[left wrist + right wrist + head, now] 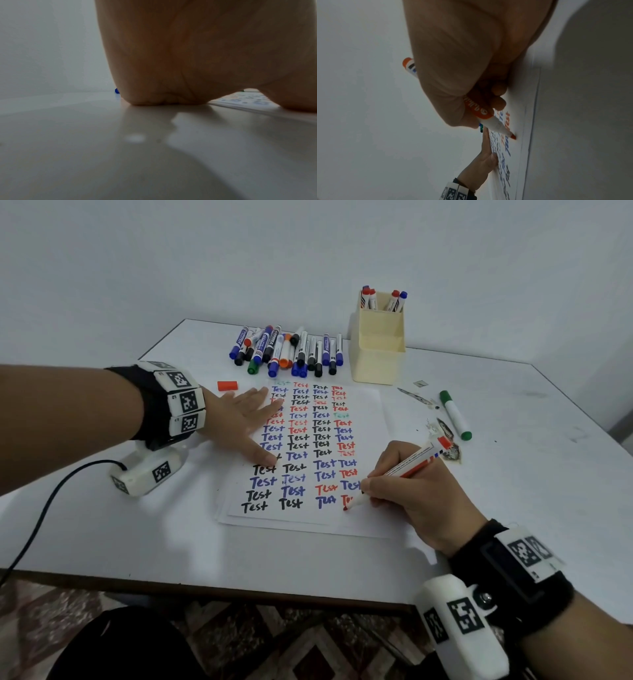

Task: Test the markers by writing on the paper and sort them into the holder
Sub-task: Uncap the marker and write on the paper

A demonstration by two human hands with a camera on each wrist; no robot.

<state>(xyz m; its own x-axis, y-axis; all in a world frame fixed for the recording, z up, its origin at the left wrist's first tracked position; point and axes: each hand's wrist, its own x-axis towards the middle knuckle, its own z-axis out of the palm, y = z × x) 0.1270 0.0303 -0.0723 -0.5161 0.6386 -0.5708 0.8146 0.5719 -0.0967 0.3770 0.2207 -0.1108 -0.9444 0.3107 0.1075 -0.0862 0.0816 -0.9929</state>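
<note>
My right hand [404, 491] grips an uncapped red marker [400, 470] like a pen, its tip touching the paper [308, 518] at the bottom of the fourth column, where a red word is partly written. In the right wrist view the red marker [489, 119] has its tip on the sheet. My left hand [245, 422] lies flat with fingers spread on the paper's left side, holding it down. The sheet is covered with rows of "Test" in black, blue, red and green. A cream holder [376, 350] stands at the back right with several red and blue markers in it.
A pile of several capped markers [291, 350] lies behind the paper. A loose red cap [227, 385] sits at the paper's upper left. A green marker [455, 416] and small scraps lie to the right. A black cable [44, 508] runs off the table's front left.
</note>
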